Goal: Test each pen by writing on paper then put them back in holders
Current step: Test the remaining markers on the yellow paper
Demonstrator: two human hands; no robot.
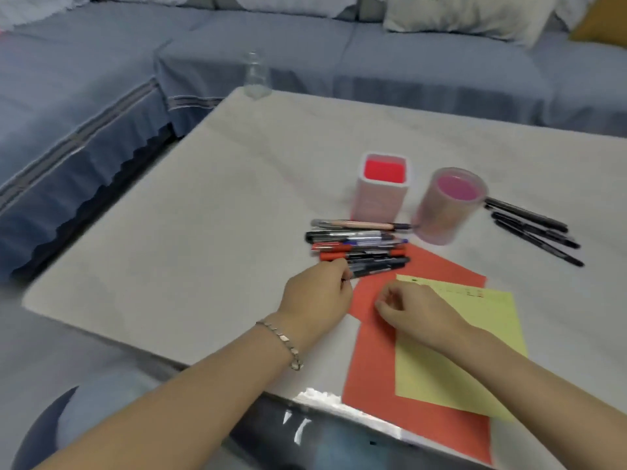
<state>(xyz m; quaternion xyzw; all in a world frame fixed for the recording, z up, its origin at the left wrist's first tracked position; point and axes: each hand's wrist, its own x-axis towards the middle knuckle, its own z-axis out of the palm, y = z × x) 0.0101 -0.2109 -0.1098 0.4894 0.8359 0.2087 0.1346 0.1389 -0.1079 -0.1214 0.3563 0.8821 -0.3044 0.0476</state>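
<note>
A row of several pens (359, 240) lies on the table in front of two pink holders, one square (381, 189) and one round (448, 206), both standing without pens. My left hand (319, 293) pinches the near end of the closest black pen (380, 267), which still lies against the row. My right hand (414, 310) rests loosely curled on the red paper (369, 378) and holds nothing. A yellow sheet (458, 351) lies on the red paper with a few marks along its top edge.
Several black pens (536, 228) lie to the right of the round holder. A small glass bottle (256, 76) stands at the table's far corner. A grey-blue sofa with cushions wraps around the far and left sides. The table's glossy near edge (305, 425) is close to me.
</note>
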